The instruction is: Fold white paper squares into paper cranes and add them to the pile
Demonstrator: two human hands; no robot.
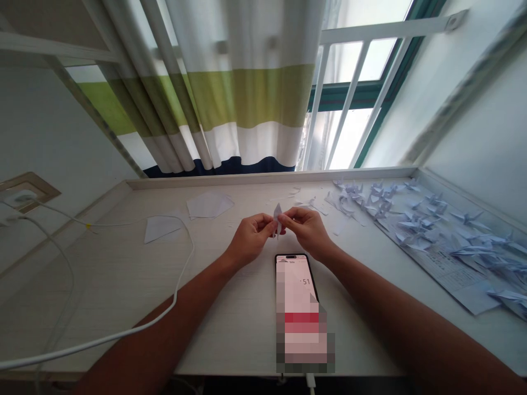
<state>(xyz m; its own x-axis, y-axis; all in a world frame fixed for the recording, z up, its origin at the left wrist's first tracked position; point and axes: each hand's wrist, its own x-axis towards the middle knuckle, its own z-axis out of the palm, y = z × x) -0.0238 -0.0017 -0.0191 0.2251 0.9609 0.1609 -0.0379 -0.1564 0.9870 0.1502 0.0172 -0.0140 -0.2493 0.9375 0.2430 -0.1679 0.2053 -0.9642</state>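
Over the middle of the pale wooden desk (123, 274), my left hand (249, 237) and my right hand (307, 229) meet. Both pinch a small folded piece of white paper (277, 217) from either side, its point standing up between the fingertips. Just below my hands a phone (297, 307) lies flat on the desk with its screen lit, plugged in at its near end.
Several finished folded paper figures (428, 225) lie spread over a sheet at the right. Two flat white papers (208, 205) (161, 227) rest at the back left. A white cable (181, 274) curves across the left side from a wall socket (20, 196). A striped curtain (230, 99) hangs behind.
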